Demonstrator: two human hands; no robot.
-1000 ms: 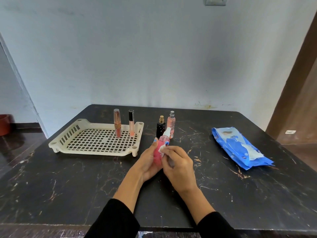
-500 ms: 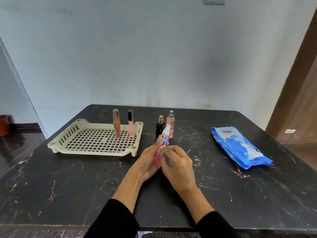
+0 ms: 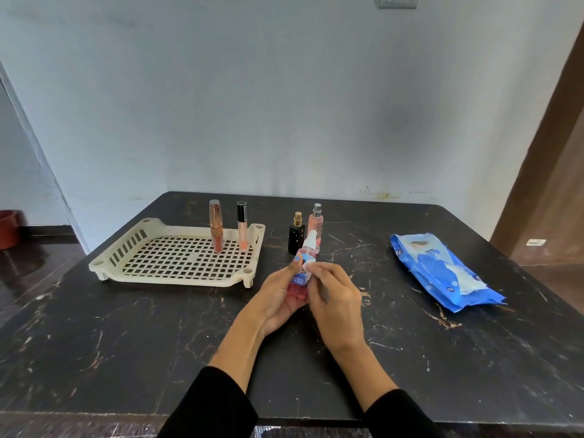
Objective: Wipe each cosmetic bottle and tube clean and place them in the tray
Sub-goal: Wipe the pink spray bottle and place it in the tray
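Note:
My left hand point(image 3: 275, 297) grips a pink spray bottle point(image 3: 301, 270) with a white cap, held tilted above the middle of the black table. My right hand point(image 3: 335, 298) presses a small white wipe point(image 3: 308, 266) against the bottle's upper side. The cream slotted tray point(image 3: 132, 248) sits to the left, with a rose-gold tube point(image 3: 216, 226) and a black-capped gloss tube point(image 3: 242, 225) standing upright at its far right end. A black perfume bottle point(image 3: 296, 236) and a peach spray bottle point(image 3: 316, 223) stand on the table just beyond my hands.
A blue pack of wet wipes point(image 3: 442, 270) lies on the right side of the black marble table point(image 3: 126, 343). A wall rises right behind the table. A brown door frame stands at far right, a red pot point(image 3: 8, 229) on the floor far left.
The pink bottle has turned in my left hand, so its blue label faces me. My right hand with the wipe has slid slightly along the bottle.

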